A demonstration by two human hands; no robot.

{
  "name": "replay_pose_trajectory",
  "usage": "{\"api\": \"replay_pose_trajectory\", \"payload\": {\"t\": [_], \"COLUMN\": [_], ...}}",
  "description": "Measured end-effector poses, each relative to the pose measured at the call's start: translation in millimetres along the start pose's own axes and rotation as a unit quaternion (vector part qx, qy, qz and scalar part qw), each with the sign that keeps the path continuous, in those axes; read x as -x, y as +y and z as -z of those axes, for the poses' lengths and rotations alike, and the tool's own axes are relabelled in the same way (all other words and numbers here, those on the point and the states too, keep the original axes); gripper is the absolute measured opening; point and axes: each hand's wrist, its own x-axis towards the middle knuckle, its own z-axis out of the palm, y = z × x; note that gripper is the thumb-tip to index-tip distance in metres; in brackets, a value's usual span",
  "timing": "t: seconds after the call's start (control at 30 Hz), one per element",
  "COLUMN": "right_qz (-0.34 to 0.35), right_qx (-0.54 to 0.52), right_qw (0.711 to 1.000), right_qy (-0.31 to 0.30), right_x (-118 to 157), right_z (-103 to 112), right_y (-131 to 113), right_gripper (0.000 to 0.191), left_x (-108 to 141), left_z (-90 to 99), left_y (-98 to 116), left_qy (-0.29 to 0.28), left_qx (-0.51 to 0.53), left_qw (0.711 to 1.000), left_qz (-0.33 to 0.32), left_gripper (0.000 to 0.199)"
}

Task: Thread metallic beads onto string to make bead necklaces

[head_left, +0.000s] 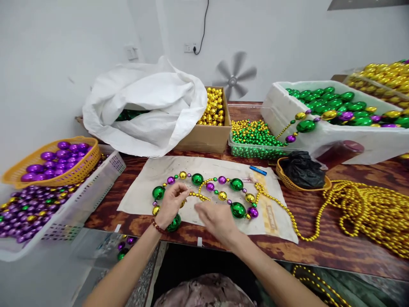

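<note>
Fingers of the L hand (pixel 173 202) are pinched at the tips, apparently on one end of a short gold strand (pixel 200 196), which runs just past the R hand (pixel 219 217). R fingers are curled in but blurred; can't tell if they grip anything. The garland (pixel 238 209), w/ big green balls (pixel 237 184) plus purple & gold ones, lies looped on the white cloth (pixel 137 194) around & beyond the hands; whether the gold strand joins it, can't tell.

Handling, best guess: balls look like thin plastic, prob. hollow, so light for their size, slick on that shiny coat, & likely to dent or scuff if squeezed hard. Strand should be limp, bending betw. beads, so it'll sag & tangle rather than push. Best hold: gold strand close to its end, thumb vs. index; garland by the small beads betw. balls, since the big green ones may roll from the grip.
</note>
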Motion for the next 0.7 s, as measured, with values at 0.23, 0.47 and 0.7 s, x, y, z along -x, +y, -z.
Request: {"api": "replay_pose_trajectory", "payload": {"t": [0.23,0.47,0.7], "right_qz": [-0.193,-0.259,-0.296], "right_qx": [-0.291,-0.508,-0.450], "right_qw": [0.936,0.814,0.812], "right_qy": [-0.052,0.106,0.226], "right_x": [-44.5,-58.0,-45.2], "right_z": [6.8,-19.4,-42.5], "right_y": [17.3,4.9,0.7], "right_gripper": [0.050,0.017,0.022], "left_x": [13.2,12.5,9.4], "left_z": [-7.0,-5.1,-0.4], "left_y": [-2.6,-14.8,-20.4], "left_qy": [-0.027,-0.021,-0.011], "left_qx": [-0.036,-0.006,0.073], "left_qw": [0.997,1.000,0.996], "left_qz": [-0.059,-0.011,-0.042], "left_gripper": [0.019,0.021,0.015]}}
